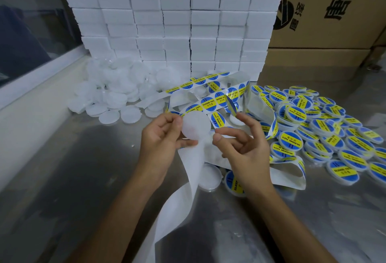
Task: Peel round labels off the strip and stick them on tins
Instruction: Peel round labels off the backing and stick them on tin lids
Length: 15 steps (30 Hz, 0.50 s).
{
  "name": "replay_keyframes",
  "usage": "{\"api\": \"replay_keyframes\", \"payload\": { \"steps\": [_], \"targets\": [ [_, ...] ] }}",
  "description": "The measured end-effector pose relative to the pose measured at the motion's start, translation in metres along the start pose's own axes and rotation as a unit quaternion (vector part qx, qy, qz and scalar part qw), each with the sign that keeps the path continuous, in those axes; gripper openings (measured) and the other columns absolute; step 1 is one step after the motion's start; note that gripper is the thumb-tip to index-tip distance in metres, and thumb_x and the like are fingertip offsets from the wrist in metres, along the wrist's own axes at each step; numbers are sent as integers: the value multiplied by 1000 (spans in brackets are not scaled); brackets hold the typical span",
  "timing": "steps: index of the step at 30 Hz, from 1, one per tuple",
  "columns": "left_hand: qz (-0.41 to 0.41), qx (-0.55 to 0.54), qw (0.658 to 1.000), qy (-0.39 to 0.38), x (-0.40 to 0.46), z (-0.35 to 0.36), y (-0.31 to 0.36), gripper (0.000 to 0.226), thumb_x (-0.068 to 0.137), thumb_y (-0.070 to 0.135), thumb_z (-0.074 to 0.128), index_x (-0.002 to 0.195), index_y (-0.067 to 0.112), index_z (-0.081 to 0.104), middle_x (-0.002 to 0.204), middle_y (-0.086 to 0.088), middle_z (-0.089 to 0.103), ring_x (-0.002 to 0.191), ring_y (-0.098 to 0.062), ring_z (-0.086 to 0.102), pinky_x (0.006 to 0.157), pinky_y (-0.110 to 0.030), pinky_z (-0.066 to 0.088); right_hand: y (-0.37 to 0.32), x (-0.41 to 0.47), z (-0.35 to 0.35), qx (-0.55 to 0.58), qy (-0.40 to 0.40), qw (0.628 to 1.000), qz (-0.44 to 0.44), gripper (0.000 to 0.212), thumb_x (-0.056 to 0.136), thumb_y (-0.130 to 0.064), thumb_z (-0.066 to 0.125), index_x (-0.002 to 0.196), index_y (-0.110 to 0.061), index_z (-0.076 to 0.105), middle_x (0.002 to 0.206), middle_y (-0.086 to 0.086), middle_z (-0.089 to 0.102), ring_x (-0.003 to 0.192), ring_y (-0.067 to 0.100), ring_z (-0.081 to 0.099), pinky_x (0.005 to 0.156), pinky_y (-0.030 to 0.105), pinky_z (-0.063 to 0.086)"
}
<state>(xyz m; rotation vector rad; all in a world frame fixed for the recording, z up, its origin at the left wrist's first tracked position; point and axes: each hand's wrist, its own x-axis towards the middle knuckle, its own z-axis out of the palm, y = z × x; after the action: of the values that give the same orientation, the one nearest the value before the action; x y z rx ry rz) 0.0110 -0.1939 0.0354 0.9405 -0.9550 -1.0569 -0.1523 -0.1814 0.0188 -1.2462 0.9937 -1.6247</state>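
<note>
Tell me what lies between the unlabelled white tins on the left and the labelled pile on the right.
In the head view, the looping label strip lies between the plain tins and the labelled tins.

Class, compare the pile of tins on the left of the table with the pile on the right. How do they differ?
The left pile is plain translucent white with no labels; the right pile carries blue and yellow round labels. The left pile lies against the stacked white boxes; the right pile spreads out in front of the cardboard cartons. Both are small, flat, round tins heaped loosely on the same table.
</note>
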Motion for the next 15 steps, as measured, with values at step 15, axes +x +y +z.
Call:
{"api": "replay_keyframes", "payload": {
  "steps": [15],
  "targets": [
    [-110,-66,991,-43,-3,0,-6,19,81,-10,64,96,1,67,88,-14,75,78,-25,73,66,-29,59,4,1,-1,-31,55,998,-22,29,85,-10,75,107,-27,64,102,-4,73,76,16,72,59,24,53]
  ]
}}
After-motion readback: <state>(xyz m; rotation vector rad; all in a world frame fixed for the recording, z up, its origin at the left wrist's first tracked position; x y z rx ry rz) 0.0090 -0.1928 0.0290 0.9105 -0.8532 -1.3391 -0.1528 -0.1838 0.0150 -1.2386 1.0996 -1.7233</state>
